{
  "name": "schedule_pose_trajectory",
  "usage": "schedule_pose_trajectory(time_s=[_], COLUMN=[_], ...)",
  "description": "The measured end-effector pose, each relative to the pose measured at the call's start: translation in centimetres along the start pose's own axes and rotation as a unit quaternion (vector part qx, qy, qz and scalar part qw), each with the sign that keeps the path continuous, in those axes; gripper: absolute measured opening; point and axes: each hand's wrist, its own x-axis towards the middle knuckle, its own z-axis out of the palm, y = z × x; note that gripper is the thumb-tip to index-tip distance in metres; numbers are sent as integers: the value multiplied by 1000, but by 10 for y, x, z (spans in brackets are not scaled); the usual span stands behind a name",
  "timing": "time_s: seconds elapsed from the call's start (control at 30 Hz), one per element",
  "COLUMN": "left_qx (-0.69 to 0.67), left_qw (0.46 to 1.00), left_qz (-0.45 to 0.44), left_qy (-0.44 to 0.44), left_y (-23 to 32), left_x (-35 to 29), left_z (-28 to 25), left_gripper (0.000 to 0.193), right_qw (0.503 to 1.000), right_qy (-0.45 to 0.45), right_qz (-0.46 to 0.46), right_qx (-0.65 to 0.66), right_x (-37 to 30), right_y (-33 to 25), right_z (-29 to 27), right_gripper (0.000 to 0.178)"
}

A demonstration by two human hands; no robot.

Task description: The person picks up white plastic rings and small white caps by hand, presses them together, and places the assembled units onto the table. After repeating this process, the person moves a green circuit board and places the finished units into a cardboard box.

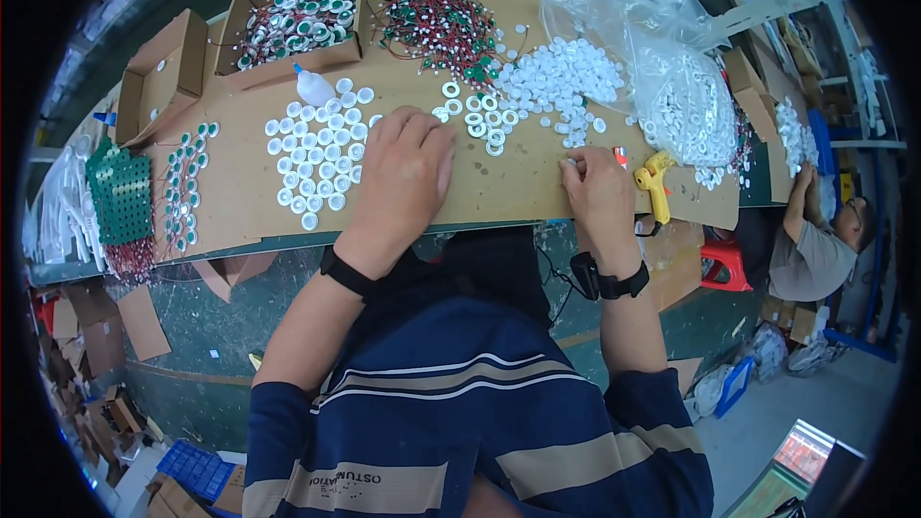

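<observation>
My left hand (408,163) rests on the cardboard-covered table, its fingers bent and close together beside the rows of round white caps (326,153). Its fingertips point away from me, and what lies under them is hidden. Farther right, thumb and fingers of my right hand (600,182) are drawn together at the table's near side; a tiny pale bit shows at the tips, too small to name. Just beyond are a pile of small white discs (561,77) and several white rings (491,120). A yellow glue gun (654,177) lies right of my right hand.
A white squeeze bottle (314,86) lies behind the caps. At the back are a carton of wired discs (302,24), a tangle of red-wired parts (436,24) and a clear bag of white rings (681,101). Green perforated boards (120,187) lie left. Another person (815,249) sits far right.
</observation>
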Motion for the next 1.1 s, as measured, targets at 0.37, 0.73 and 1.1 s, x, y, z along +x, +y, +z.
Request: schedule_pose_trajectory(time_s=[0.37,0.73,1.1], left_qx=[53,49,-51], left_qw=[998,995,995], left_qz=[-14,0,20], left_qy=[-8,-88,-84], left_y=[-17,-4,25], left_x=[18,4,-6], left_z=[19,9,16], left_gripper=[22,20,33], right_qw=[994,981,982], right_qy=[51,7,-3], right_qz=[-68,-130,-132], right_qx=[71,143,132], right_x=[-13,-22,-18], right_y=[-19,-33,-32], right_z=[-1,22,21], right_gripper=[13,12,14])
